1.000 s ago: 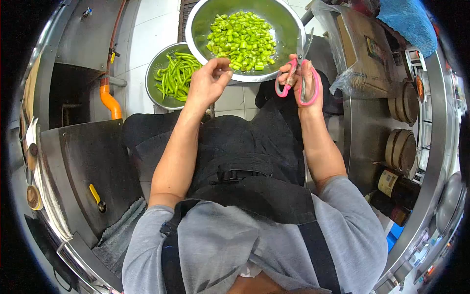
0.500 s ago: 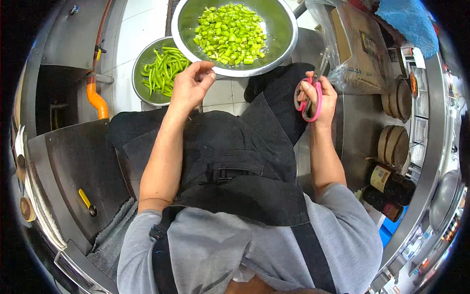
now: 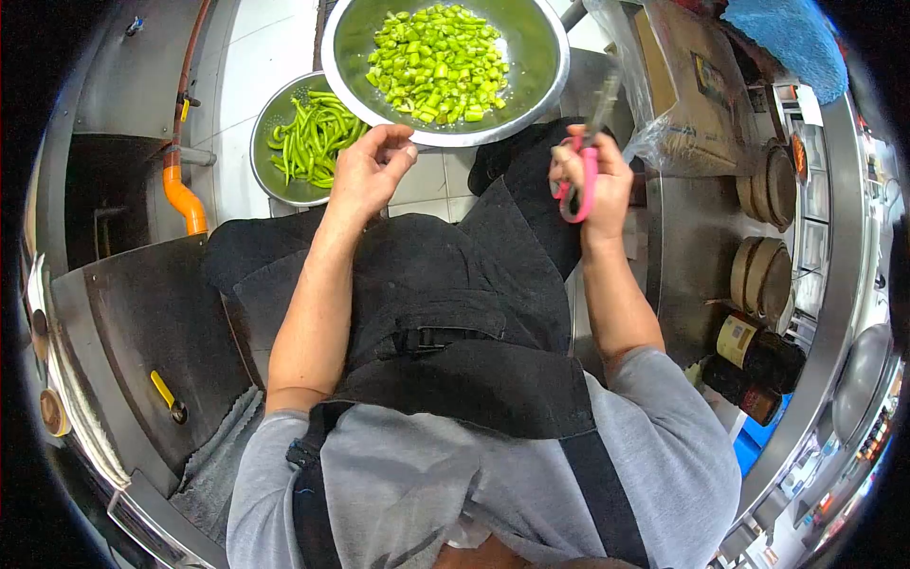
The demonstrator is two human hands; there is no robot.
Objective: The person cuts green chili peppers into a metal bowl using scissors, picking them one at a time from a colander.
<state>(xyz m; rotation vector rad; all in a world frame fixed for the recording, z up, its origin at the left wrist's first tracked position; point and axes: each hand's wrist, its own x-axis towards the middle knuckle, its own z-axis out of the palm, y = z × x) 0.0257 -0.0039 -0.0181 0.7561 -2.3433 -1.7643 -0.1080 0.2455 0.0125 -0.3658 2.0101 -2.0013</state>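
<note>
My right hand (image 3: pixel 602 185) grips a pair of scissors (image 3: pixel 590 171) by the pink handles, its blades pointing up and slightly blurred. At the near rim of a large metal bowl (image 3: pixel 332 57), my left hand (image 3: pixel 372 171) is partly curled, with thumb and forefinger slightly apart and nothing visible between them. Cut pieces of green chili pepper (image 3: pixel 436 71) lie inside the large bowl. A smaller perforated metal bowl (image 3: pixel 261 171), left of it and partly hidden under its rim, holds long whole green chili peppers (image 3: pixel 313 142).
A cardboard box (image 3: pixel 706 104) wrapped in clear plastic stands at the right. Below it are round wooden-looking stacks (image 3: pixel 763 275) and dark bottles (image 3: pixel 758 356). An orange pipe (image 3: pixel 182 194) runs down on the left, beside metal panels. A blue cloth (image 3: pixel 791 43) hangs at upper right.
My right hand has moved left with the scissors, towards the large bowl, and the scissors have turned. My left hand stays almost in place. The view has shifted slightly.
</note>
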